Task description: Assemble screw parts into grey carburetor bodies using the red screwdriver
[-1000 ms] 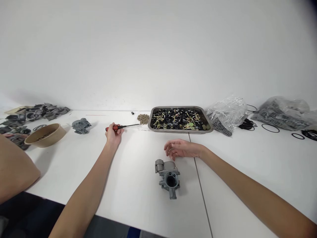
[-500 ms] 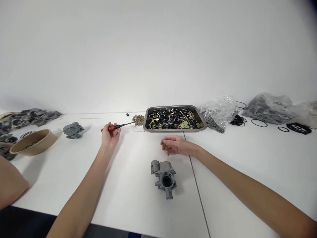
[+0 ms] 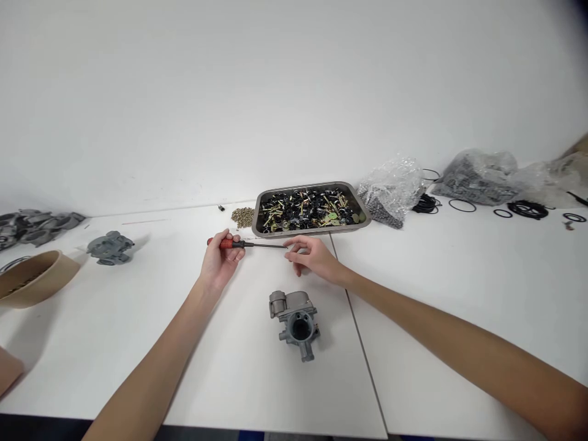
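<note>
My left hand [image 3: 222, 257] is closed around the red handle of a screwdriver [image 3: 261, 245], whose thin dark shaft points right. At its tip, the thumb and forefinger of my right hand [image 3: 309, 254] come together; anything tiny between them is too small to make out. Just below my right hand, a grey metal carburetor [image 3: 297, 324] rests on the white table with its round bore facing me. Behind the screwdriver lies a pile of small brass-coloured screws [image 3: 242, 217], beside a metal tray [image 3: 312, 231] full of mixed black and brass-coloured parts.
Another carburetor [image 3: 110, 248] sits to the left, near a tan bowl [image 3: 50, 278] of small parts and a heap of grey castings [image 3: 39, 226]. Plastic bags [image 3: 390, 190] of parts and black rubber rings [image 3: 527, 209] line the wall at right. A person's bare limb [image 3: 8, 370] shows at lower left.
My left hand has brought the screwdriver to the right, away from the screw pile. Its tip now meets my right hand's fingers, which have drawn together. The whole view has shifted slightly.
</note>
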Demonstrator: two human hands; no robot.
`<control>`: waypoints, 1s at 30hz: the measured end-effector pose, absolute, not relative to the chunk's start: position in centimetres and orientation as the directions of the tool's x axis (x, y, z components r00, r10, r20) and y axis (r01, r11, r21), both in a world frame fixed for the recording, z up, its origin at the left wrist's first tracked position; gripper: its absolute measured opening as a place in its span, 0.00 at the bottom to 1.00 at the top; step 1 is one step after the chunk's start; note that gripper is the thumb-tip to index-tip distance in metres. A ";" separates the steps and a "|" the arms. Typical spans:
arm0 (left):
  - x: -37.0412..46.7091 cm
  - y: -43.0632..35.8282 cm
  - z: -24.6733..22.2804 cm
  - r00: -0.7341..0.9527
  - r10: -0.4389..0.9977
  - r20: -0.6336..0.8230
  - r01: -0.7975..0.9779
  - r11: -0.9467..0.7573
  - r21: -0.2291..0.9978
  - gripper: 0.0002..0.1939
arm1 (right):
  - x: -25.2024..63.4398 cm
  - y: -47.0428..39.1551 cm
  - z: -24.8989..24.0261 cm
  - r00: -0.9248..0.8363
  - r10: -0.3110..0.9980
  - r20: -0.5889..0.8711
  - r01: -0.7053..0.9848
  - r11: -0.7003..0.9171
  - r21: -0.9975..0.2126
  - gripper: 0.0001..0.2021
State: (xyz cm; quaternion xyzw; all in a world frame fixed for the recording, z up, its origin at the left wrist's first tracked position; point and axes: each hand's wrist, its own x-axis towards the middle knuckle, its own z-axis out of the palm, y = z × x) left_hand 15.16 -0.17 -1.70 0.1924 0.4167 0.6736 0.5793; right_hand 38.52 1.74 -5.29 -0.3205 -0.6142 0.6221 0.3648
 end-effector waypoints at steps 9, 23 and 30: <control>15.2 -0.1 -1.8 -0.248 0.940 -0.233 -0.611 0.035 0.791 0.12 | 38.3 1.5 -5.5 -0.504 0.859 0.096 -0.023 0.098 -0.995 0.14; 15.2 -0.2 -2.0 -0.225 0.956 -0.188 -0.579 0.024 0.815 0.11 | 38.3 1.3 -5.4 -0.492 0.862 0.121 -0.003 0.137 -0.991 0.11; 15.4 -0.4 -1.9 -0.228 0.960 -0.159 -0.559 0.004 0.829 0.12 | 38.4 1.1 -5.5 -0.518 0.845 0.136 0.022 0.172 -0.985 0.10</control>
